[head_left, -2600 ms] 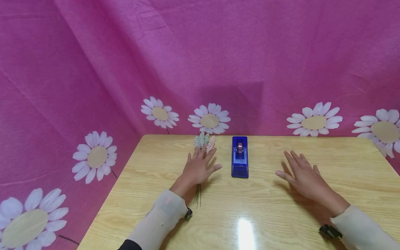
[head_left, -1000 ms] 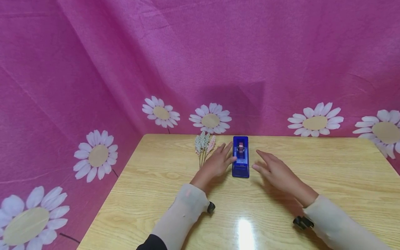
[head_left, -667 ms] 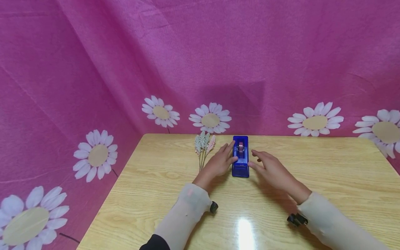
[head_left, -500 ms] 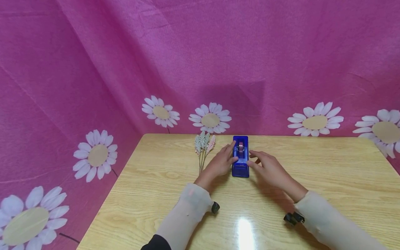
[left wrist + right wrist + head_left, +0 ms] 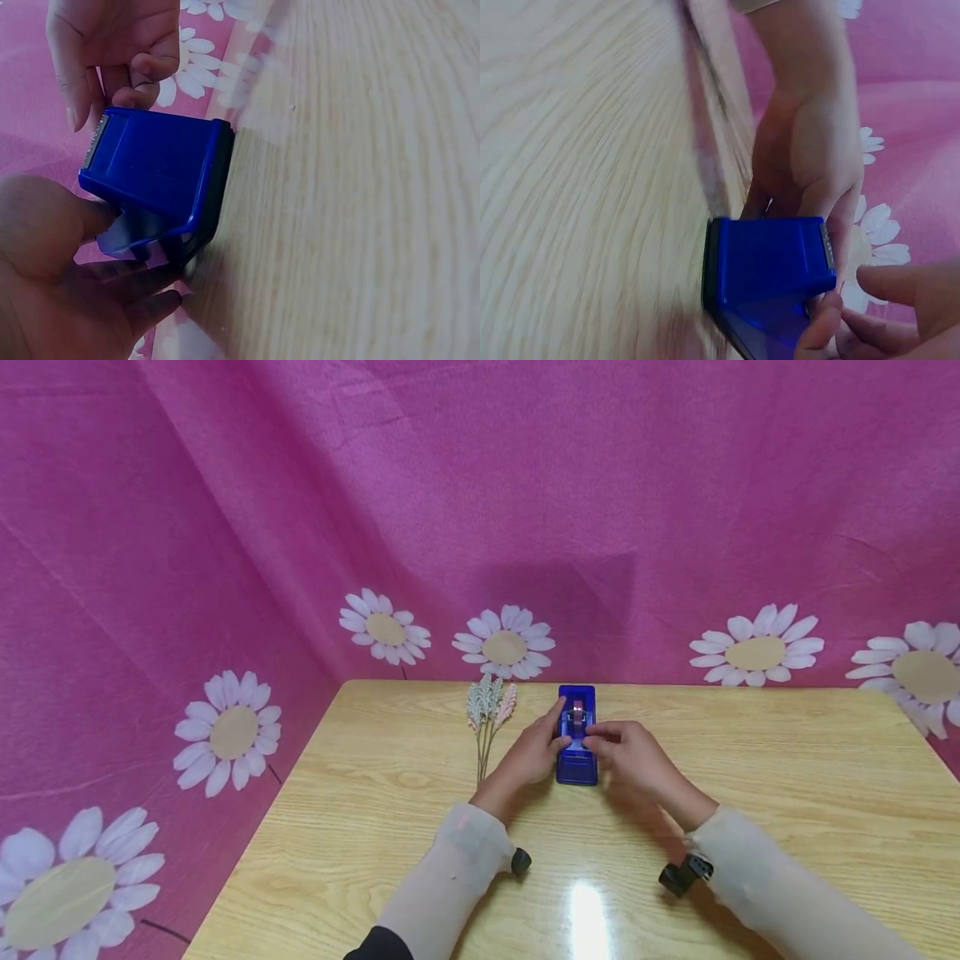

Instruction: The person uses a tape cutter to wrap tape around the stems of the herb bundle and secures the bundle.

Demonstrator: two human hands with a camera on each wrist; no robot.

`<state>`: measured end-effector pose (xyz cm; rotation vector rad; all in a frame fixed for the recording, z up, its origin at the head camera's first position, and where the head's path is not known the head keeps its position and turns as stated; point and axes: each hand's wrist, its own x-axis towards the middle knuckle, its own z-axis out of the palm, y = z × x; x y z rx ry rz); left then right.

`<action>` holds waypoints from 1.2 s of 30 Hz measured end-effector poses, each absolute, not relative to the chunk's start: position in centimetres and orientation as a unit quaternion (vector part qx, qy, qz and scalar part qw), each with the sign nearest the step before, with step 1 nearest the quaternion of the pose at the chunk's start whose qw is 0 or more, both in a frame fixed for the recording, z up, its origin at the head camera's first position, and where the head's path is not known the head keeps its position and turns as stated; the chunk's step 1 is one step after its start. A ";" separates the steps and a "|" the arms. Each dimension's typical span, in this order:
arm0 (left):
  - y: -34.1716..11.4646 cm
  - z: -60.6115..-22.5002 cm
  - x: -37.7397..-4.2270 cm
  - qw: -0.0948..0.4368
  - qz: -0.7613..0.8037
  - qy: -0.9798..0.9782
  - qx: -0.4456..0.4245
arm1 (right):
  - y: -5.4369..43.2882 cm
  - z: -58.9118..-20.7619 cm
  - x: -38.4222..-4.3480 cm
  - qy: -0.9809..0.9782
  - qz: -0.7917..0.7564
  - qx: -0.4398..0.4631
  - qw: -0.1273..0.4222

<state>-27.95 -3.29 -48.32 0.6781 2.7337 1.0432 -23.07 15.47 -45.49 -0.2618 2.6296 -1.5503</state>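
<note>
On the near tabletop point(image 5: 360, 877): a white glare point(image 5: 589, 922) between two pale sleeves point(image 5: 450, 864), a small black device point(image 5: 521, 862) at each wrist.
Left hand point(image 5: 531, 752): grip clamped on the tape dispenser point(image 5: 577, 763); from above its thumb lies over the left rim, and the left wrist view adds the fingers spread low along the outer side.
Right hand point(image 5: 636, 758): thumb and forefinger close together over the right rim; no view settles whether this grip pinches anything.
Tape dispenser: blue, standing on the tabletop between the hands, towards the far edge; both wrist views show its sloping near end and dark base from the side.
Cutter point(image 5: 94, 142): a toothed metal strip topping the near end, plain in the wrist views, unreadable from above.
Tape roll point(image 5: 577, 713): reddish, in the far half, seen only from above.
Flower sprigs point(image 5: 487, 700): clear in the head view, left of the dispenser, grey-green and pink, stems towards the person.
Cloth point(image 5: 465, 493): magenta, printed with daisies point(image 5: 504, 647), beyond the tabletop.
</note>
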 end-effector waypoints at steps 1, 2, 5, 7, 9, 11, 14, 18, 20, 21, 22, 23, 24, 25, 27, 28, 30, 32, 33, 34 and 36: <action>-3.3 -48.4 -28.0 0.066 0.350 0.907 0.226 | 15.4 -45.4 -23.1 0.847 -0.523 -0.076 0.050; -3.3 -48.4 -27.9 0.065 0.350 0.907 0.226 | 15.3 -45.4 -23.1 0.837 -0.540 -0.063 0.060; -3.3 -48.4 -27.9 0.062 0.354 0.905 0.228 | 15.1 -45.4 -23.3 0.806 -0.585 -0.025 0.089; -3.3 -48.4 -27.8 0.063 0.353 0.905 0.228 | 15.0 -45.3 -23.4 0.794 -0.599 -0.004 0.106; -3.3 -48.3 -27.7 0.063 0.353 0.905 0.229 | 14.9 -45.4 -23.5 0.784 -0.609 0.014 0.119; -3.3 -48.3 -27.7 0.063 0.352 0.905 0.229 | 14.8 -45.4 -23.6 0.778 -0.613 0.024 0.132; -3.3 -48.4 -27.8 0.063 0.352 0.906 0.228 | 14.8 -45.4 -23.6 0.771 -0.619 0.028 0.143; -3.3 -48.6 -27.9 0.060 0.352 0.906 0.226 | 14.9 -45.5 -23.5 0.761 -0.631 0.013 0.149; -3.3 -48.7 -28.0 0.058 0.352 0.906 0.226 | 14.9 -45.7 -23.4 0.755 -0.639 0.004 0.148; -3.3 -48.7 -28.0 0.058 0.351 0.907 0.227 | 14.9 -45.7 -23.4 0.752 -0.643 0.002 0.148; -3.3 -48.7 -28.0 0.057 0.349 0.907 0.227 | 14.9 -45.8 -23.4 0.749 -0.646 0.002 0.146; -3.3 -48.8 -28.0 0.057 0.348 0.908 0.227 | 14.9 -45.8 -23.3 0.747 -0.649 0.002 0.145; -3.3 -48.8 -28.0 0.057 0.348 0.908 0.227 | 14.9 -45.9 -23.3 0.746 -0.651 0.004 0.142; -3.4 -48.8 -27.9 0.057 0.347 0.908 0.227 | 14.8 -45.9 -23.2 0.744 -0.653 0.006 0.141; -3.3 -48.7 -27.9 0.058 0.346 0.908 0.227 | 14.7 -46.0 -23.2 0.743 -0.654 0.012 0.138; -3.3 -48.7 -27.9 0.059 0.347 0.908 0.226 | 14.6 -46.0 -23.2 0.745 -0.654 0.014 0.135; -3.3 -48.7 -27.9 0.060 0.348 0.908 0.225 | 14.5 -46.1 -23.1 0.746 -0.653 0.018 0.131; -3.3 -48.7 -27.9 0.062 0.349 0.908 0.225 | 14.4 -46.2 -23.1 0.747 -0.653 0.020 0.126; -3.3 -48.7 -27.9 0.062 0.349 0.908 0.224 | 14.4 -46.2 -23.1 0.748 -0.651 0.021 0.124; -3.3 -48.7 -27.9 0.063 0.350 0.908 0.224 | 14.3 -46.3 -23.1 0.748 -0.652 0.022 0.121; -3.3 -48.7 -27.9 0.065 0.349 0.908 0.223 | 14.3 -46.3 -23.1 0.750 -0.650 0.022 0.117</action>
